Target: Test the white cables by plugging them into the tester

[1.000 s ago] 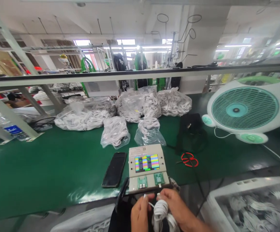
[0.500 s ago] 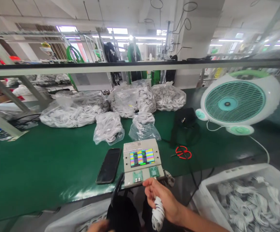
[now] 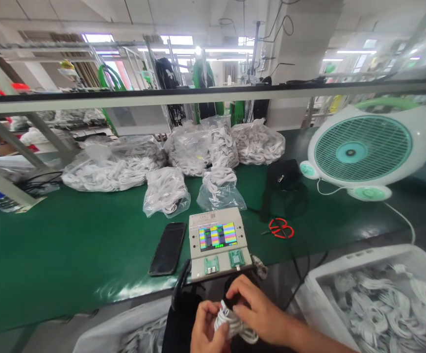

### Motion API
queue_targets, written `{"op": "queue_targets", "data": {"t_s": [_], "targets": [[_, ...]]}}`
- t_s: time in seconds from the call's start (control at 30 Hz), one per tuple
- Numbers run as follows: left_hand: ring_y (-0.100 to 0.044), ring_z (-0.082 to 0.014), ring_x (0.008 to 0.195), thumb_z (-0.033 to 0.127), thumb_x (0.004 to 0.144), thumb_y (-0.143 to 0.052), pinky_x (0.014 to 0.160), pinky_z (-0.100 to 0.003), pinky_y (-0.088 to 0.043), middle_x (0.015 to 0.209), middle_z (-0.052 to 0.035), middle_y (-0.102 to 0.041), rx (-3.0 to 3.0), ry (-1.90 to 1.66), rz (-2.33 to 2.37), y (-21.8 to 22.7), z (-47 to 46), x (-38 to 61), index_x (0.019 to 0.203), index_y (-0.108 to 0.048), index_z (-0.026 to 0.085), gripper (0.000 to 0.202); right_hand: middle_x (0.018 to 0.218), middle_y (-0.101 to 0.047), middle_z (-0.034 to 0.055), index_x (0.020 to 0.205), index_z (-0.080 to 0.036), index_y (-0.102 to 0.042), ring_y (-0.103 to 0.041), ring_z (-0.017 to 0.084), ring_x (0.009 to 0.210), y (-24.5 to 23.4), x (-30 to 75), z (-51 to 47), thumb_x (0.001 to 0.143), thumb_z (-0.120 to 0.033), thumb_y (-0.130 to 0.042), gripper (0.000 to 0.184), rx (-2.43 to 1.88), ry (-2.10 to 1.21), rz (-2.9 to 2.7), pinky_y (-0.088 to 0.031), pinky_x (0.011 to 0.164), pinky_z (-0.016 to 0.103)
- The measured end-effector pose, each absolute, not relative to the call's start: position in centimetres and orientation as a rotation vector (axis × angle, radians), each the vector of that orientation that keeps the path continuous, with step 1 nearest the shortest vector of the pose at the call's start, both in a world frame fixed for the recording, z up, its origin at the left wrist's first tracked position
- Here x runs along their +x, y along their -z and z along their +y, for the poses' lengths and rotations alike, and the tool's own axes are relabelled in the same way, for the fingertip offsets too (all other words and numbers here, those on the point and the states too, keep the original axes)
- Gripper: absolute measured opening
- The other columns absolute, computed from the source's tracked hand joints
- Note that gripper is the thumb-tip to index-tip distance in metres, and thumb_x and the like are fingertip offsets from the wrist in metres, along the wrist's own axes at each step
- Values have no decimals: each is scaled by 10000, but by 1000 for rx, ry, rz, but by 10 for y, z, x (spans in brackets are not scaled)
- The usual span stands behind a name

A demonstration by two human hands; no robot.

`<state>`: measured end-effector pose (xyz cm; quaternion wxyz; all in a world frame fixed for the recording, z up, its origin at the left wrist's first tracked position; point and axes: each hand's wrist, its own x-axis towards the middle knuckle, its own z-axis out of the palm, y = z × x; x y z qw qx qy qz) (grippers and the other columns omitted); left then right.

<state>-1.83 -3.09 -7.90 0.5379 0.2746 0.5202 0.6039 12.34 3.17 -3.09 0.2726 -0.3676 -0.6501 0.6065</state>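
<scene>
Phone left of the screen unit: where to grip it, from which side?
Likely across both long edges of the phone, near its near end, from above and near left: it lies flat, slanted, and its gap to the screen unit widens there.

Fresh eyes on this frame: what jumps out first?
Probably the big oval white-and-teal fan toward the right of the green tabletop, and the bright multicoloured screen on the beige box-shaped device at the front edge. Just below, the left hand holds a coiled white cable, the right hand close against it.
</scene>
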Motion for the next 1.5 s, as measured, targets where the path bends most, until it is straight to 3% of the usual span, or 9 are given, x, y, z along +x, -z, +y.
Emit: {"op": "queue_targets", "data": {"t_s": [0.07,0.17,0.3,0.43,0.57,0.8,1.0,1.23,1.5], "targets": [[-522,-110,584,298,582,-708,495,-179,-423,740,-22,-566,640,-1397,1212,80,-32,-21,841,-434,167,399,849,-517,26,833,-147,-566,-477,102,772,27,128,33,732,-124,-492,127,-1012,-1372,-2086,-351,693,207],[-465,-95,435,438,634,-680,370,-186,-366,679,-18,-548,624,-1141,1199,86,-32,-24,908,-457,147,458,794,-540,28,817,-147,-560,-477,99,717,30,132,33,789,-186,-459,111,-917,-1126,-2374,-335,646,205],[-414,-79,399,590,668,-608,392,-183,-307,524,1,-473,611,-977,1233,97,-26,-27,741,-485,115,495,723,-531,28,738,-134,-500,-430,103,630,45,132,31,716,-186,-490,58,-852,-896,-2531,-278,556,230],[-421,-70,484,488,570,-740,489,-187,-306,539,-10,-489,585,-1031,1200,95,-11,-29,639,-527,78,467,657,-500,1,692,-133,-475,-408,80,584,53,127,28,682,-126,-464,16,-1020,-1015,-2290,-261,532,207],[-449,-89,516,400,604,-750,520,-207,-318,569,-33,-528,525,-1037,1133,88,4,-28,657,-569,60,389,650,-505,0,691,-132,-487,-431,84,602,54,124,31,679,-119,-470,24,-1144,-1042,-2105,-276,556,198],[-477,-93,481,301,625,-746,497,-205,-350,528,-33,-520,316,-965,847,74,9,-24,598,-556,76,297,672,-519,19,720,-136,-512,-435,114,644,52,133,39,721,-158,-487,34,-929,-953,-2285,-292,620,239],[-411,-76,410,421,579,-738,335,-183,-368,518,25,-453,402,-1035,1158,83,10,-18,712,-534,104,401,624,-466,4,730,-131,-503,-426,105,600,70,130,48,765,-232,-439,124,-1330,-1339,-1636,-316,562,218],[-423,-65,494,354,677,-686,390,-163,-391,616,15,-476,443,-1119,1174,87,12,-16,814,-519,104,330,663,-504,29,717,-110,-551,-448,127,644,74,123,54,769,-327,-476,235,-1352,-1413,-1430,-353,602,241],[-459,-99,522,492,748,-588,459,-213,-395,646,-16,-485,694,-1053,1228,77,14,-23,803,-548,97,401,626,-467,28,678,-107,-524,-412,121,594,68,116,52,710,-377,-508,272,-1356,-1501,-1199,-334,560,248]]}}
